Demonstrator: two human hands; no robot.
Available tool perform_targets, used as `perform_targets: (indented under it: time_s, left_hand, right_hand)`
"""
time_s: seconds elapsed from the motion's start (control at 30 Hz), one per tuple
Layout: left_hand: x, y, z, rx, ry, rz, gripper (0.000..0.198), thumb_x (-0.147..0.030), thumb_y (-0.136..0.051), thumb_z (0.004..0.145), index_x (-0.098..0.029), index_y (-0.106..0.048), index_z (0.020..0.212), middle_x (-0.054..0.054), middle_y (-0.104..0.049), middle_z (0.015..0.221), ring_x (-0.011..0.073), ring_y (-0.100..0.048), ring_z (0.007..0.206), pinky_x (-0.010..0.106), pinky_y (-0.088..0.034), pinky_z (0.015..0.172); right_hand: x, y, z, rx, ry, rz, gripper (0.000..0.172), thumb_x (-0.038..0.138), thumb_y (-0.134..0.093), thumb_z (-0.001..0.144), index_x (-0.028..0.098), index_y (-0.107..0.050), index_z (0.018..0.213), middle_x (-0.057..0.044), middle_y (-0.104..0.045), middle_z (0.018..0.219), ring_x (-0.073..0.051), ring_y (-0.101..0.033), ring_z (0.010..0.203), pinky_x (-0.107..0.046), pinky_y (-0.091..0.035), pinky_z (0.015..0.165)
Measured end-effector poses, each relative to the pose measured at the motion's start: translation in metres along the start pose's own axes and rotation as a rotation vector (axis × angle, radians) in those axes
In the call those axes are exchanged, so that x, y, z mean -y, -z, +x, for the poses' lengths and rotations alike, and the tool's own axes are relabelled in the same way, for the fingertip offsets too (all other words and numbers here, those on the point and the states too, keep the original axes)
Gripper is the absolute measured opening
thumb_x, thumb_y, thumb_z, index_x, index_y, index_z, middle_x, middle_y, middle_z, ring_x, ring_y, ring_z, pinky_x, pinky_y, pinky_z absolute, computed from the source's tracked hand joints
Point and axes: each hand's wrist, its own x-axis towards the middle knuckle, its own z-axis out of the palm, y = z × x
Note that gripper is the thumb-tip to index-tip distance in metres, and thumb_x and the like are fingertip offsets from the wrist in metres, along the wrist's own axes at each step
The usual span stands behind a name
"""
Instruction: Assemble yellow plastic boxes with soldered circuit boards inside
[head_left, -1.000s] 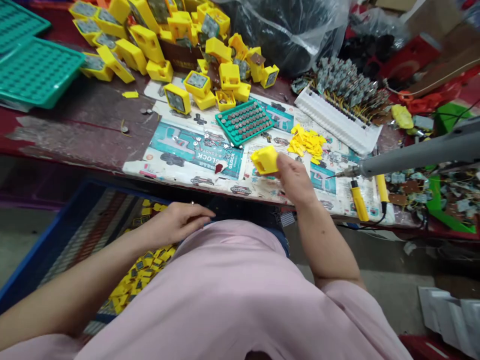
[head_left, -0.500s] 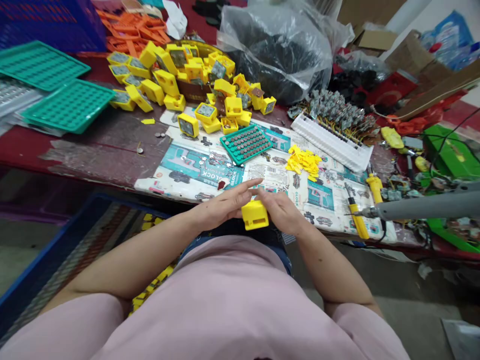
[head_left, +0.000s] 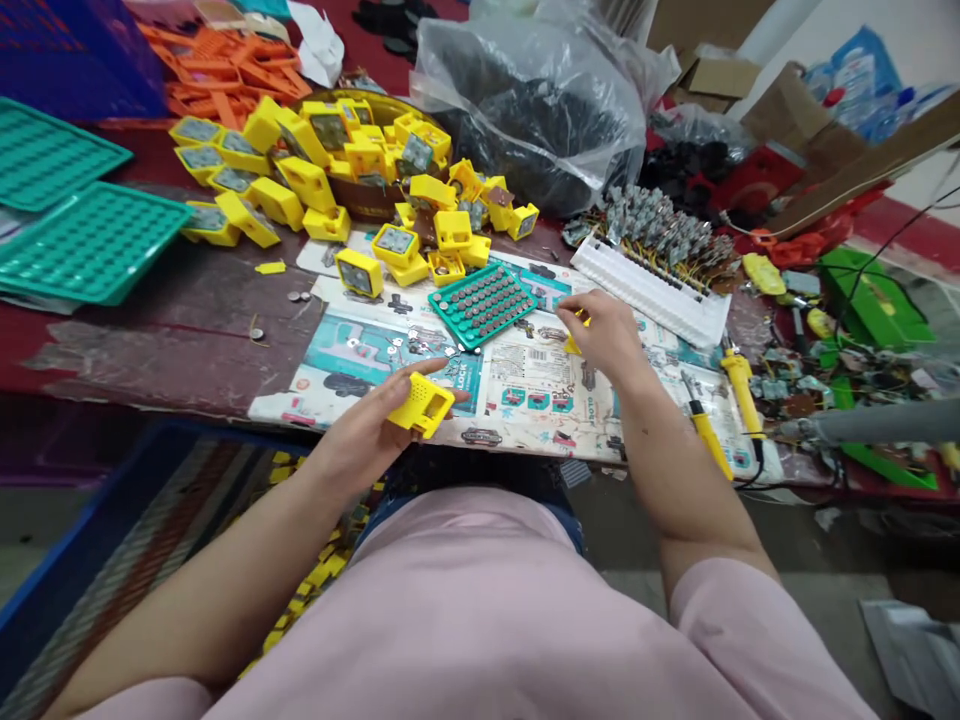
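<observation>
My left hand grips a yellow plastic box part at the table's near edge, above my lap. My right hand reaches onto the printed paper sheet and pinches at the pile of small yellow clips, which it mostly covers. A small green tray of round button cells lies just left of that hand. A heap of yellow box parts sits behind it.
Green empty trays lie far left. A white rack with wired circuit boards stands right of centre, with a plastic bag behind. Yellow-handled tools lie right. A grey tool arm juts in. A blue crate sits below left.
The yellow box passed from both hands at my lap into my left hand alone. My right hand moved forward to the pile of yellow clips.
</observation>
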Motion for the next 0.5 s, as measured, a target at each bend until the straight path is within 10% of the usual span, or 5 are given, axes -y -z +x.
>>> perform_targets:
  time_s: [0.5]
  left_hand:
    - [0.015, 0.009, 0.016, 0.086, -0.039, 0.096, 0.058, -0.045, -0.091, 0.063, -0.019, -0.059, 0.104, 0.005, -0.076, 0.091, 0.0181, -0.073, 0.082, 0.025, -0.054, 0.072]
  right_hand:
    - [-0.012, -0.023, 0.051, 0.267, 0.018, 0.032, 0.014, 0.021, -0.064, 0.079, 0.020, -0.077, 0.083, -0.005, -0.077, 0.088, -0.019, -0.069, 0.081, -0.029, -0.050, 0.076]
